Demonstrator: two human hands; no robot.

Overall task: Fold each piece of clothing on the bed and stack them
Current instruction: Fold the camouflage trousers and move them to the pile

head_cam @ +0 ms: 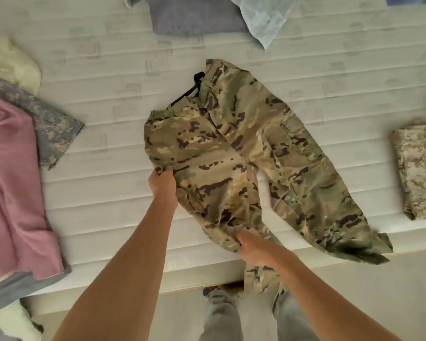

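A pair of camouflage trousers (244,148) lies spread on the white mattress (103,168), waist toward the far side with a black drawstring, legs running toward the near right edge. My left hand (163,185) pinches the left side edge of the trousers. My right hand (255,247) grips bunched fabric of one leg near the mattress's front edge, and part of that leg hangs over the edge. A folded tan digital-camouflage piece (418,168) sits at the right.
A pink garment (12,180) over a grey digital-camouflage piece (52,126) and a cream item lie at the left. A grey-blue garment (194,16) and a pale blue one (263,18) lie at the far side. My legs stand at the bed's front edge.
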